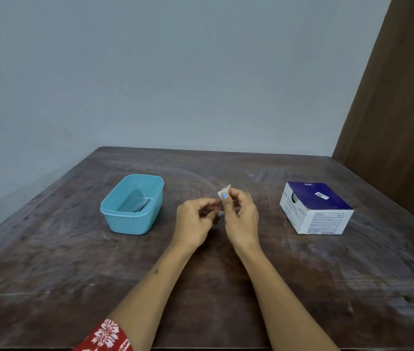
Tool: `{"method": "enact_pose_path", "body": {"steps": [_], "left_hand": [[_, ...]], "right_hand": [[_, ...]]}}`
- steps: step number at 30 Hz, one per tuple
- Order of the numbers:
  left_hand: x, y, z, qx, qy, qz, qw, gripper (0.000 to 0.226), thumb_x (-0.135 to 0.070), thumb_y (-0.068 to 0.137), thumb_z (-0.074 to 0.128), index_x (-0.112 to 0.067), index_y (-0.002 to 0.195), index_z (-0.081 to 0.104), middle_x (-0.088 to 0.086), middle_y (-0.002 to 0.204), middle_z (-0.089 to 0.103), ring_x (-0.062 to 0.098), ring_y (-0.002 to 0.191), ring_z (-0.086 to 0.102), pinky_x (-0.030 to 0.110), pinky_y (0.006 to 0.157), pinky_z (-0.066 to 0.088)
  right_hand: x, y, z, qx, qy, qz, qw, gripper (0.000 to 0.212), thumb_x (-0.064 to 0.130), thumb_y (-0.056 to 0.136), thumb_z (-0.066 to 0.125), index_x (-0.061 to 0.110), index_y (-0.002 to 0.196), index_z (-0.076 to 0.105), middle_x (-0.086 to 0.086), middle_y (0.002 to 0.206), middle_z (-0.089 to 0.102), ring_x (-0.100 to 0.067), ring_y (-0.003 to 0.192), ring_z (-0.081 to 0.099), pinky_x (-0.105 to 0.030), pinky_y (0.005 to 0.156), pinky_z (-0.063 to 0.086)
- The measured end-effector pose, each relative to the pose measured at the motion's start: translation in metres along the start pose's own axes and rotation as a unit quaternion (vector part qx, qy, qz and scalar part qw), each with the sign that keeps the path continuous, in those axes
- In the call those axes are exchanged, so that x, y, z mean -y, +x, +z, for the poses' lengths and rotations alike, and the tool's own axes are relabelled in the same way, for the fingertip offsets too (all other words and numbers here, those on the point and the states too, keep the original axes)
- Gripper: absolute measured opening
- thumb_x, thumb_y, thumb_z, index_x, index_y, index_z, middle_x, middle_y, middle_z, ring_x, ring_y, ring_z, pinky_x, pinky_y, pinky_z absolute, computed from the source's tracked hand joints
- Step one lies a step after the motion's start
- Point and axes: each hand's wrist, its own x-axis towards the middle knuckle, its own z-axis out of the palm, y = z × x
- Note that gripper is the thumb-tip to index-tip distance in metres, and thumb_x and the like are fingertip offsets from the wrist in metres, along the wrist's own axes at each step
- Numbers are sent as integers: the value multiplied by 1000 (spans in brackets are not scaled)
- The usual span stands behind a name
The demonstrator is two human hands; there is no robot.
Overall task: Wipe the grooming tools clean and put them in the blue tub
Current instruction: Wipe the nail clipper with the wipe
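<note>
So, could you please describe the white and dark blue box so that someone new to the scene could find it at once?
Start at the dark wooden table and go to its right side, beyond the right hand. The cardboard box stands there alone: dark blue top, white printed sides, unlike the open light blue tub on the left.

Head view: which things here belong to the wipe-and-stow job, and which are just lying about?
Part of the job:
- blue tub, with a metal tool already inside
- small white wipe, pinched by the right hand
- thin dark tool between both hands, left hand gripping it
- blue-and-white box, possibly the wipes' box; label unreadable

Just there:
- wooden table
- brown curtain
</note>
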Motion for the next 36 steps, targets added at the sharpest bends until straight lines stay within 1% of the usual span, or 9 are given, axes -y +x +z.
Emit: {"method": "enact_pose_path", "body": {"steps": [3,6,8,10,12,16,22,30,36], "left_hand": [[0,0,-1,-26,3,6,1000,28,5,80,64,-12,101,71,-7,80,69,4,78,67,15,67,55],[-1,1,0,-21,-6,4,1000,29,6,80,64,-11,102,71,-4,83,70,3,79,67,16,69,55],[-2,1,1,-11,-13,2,1000,27,4,79,66,-10,102,71,0,87,72,6,80,69,19,72,56],[-2,1,2,0,-9,4,1000,25,2,78,68,-9,99,72,1,87,73,5,80,69,18,73,55],[-1,0,2,9,10,15,1000,24,1,77,68,-10,98,72,-1,86,72,2,80,68,13,75,53],[0,1,1,2,37,27,999,22,1,79,66,-10,98,72,-1,87,72,3,80,67,17,75,55],[2,2,-1,-18,13,12,1000,24,2,81,64,-12,99,72,-3,85,72,4,79,68,20,74,56],[-3,0,1,30,13,8,999,21,1,82,63,-8,99,71,2,86,71,6,81,66,15,72,54],[3,2,0,-26,15,8,1000,28,4,82,62,-13,101,71,-5,84,71,2,79,67,15,74,54]], "right_hand": [[-4,0,2,24,-32,2,999,16,20,93,56,13,105,64,-2,106,58,-14,86,61,-3,58,42],[-5,1,2,1,-26,-18,1000,15,18,92,56,12,103,65,-2,103,58,-19,84,62,-7,58,44],[-5,1,3,-23,-16,-29,999,14,19,92,56,14,102,65,3,100,56,-23,84,62,-24,68,53],[-4,1,3,-42,-10,-31,999,13,21,92,55,17,101,64,12,97,54,-19,87,61,-42,76,53],[-2,0,3,-57,-1,-34,998,14,24,93,55,18,101,64,16,95,53,-14,89,59,-47,77,52],[-1,-1,3,-49,-5,-31,998,15,25,93,54,18,102,63,16,96,52,-12,90,59,-44,78,53],[-7,-1,5,5,-46,-29,998,15,21,92,56,13,102,64,3,100,57,-20,89,61,-37,79,52],[-1,-1,2,-69,-14,-46,996,11,19,92,55,17,101,61,15,95,50,-10,87,58,-40,76,54],[-8,-2,7,-7,-51,-30,998,14,22,91,57,13,100,63,4,98,56,-16,85,60,-43,79,52]]}}
